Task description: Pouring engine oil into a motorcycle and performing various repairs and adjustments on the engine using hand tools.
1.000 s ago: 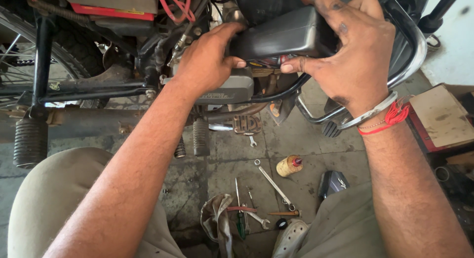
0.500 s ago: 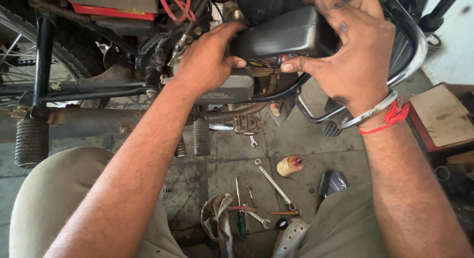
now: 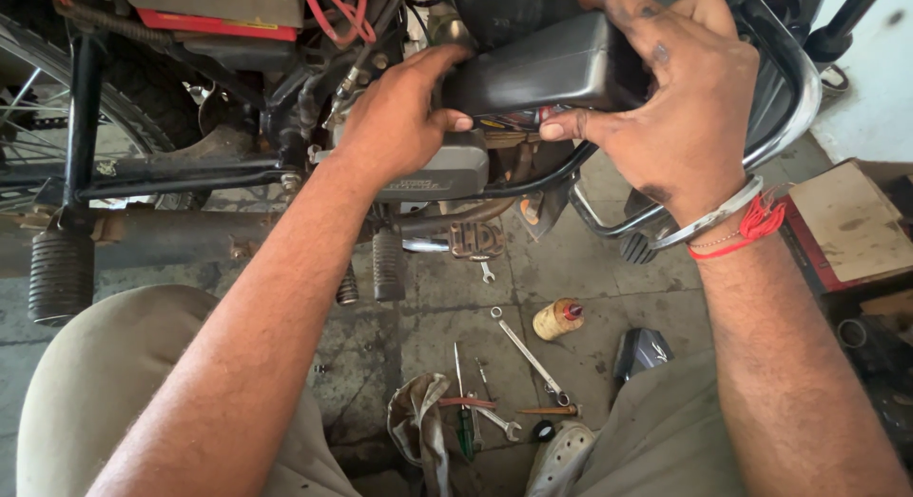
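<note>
Hands first, in the head view: the left hand (image 3: 395,126) curls its fingers over the near end of a dark side cover (image 3: 533,69), and the right hand (image 3: 680,107) wraps the far end, thumb underneath, so both are closed on it. The cover sits high against the motorcycle's frame, above the engine case (image 3: 447,174) and inside the crash bar (image 3: 789,107). Its long axis runs left to right across the picture, roughly level, with its broad face turned toward the person. Risk, as I judge it: wires (image 3: 333,12) near its upper left edge could get pinched, or a greasy grip could slip and drop it onto the wrench (image 3: 528,354) and bottle (image 3: 556,318) on the floor.
</note>
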